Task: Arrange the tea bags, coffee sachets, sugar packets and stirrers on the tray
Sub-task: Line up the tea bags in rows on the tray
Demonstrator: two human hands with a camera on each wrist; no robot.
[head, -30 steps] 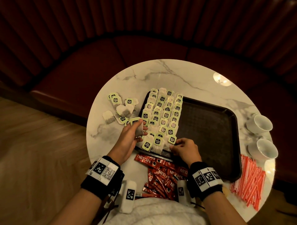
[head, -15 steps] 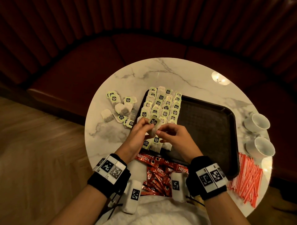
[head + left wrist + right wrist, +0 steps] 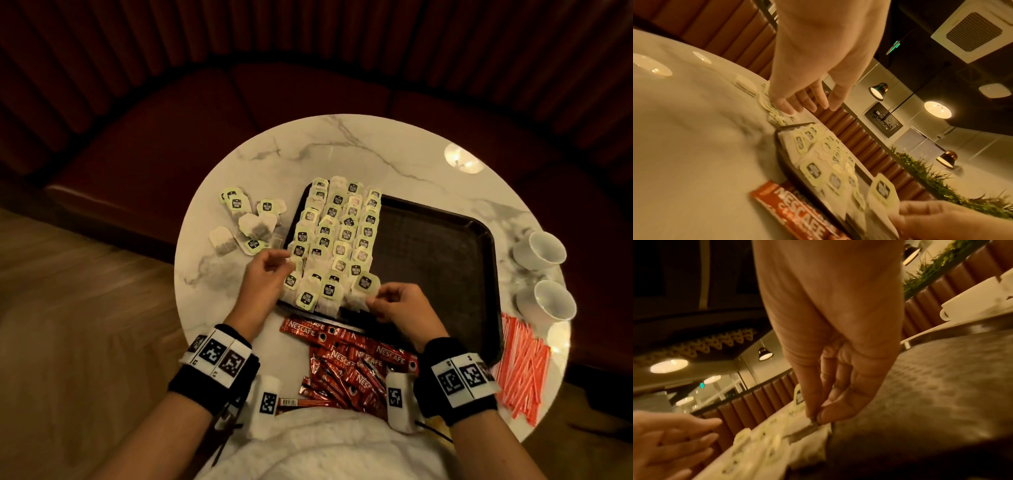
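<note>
The hands have been drawn apart: the left hand (image 3: 265, 279) is slack over the tray (image 3: 442, 274), a tea bag (image 3: 363, 291) pinched in the right hand's (image 3: 402, 310) grip. Two cups (image 3: 544, 248) are counted on the bench (image 3: 325, 154).

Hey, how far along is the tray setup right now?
Done: rows of tea bags fill the tray's left part. In hand: the right hand pinches one tea bag at the near row. Left: loose tea bags, coffee sachets and stirrers on the table.

right hand (image 3: 397, 308) pinches tea bag (image 3: 363, 291) | tray (image 3: 438, 260) | left hand (image 3: 267, 277) loose
</note>
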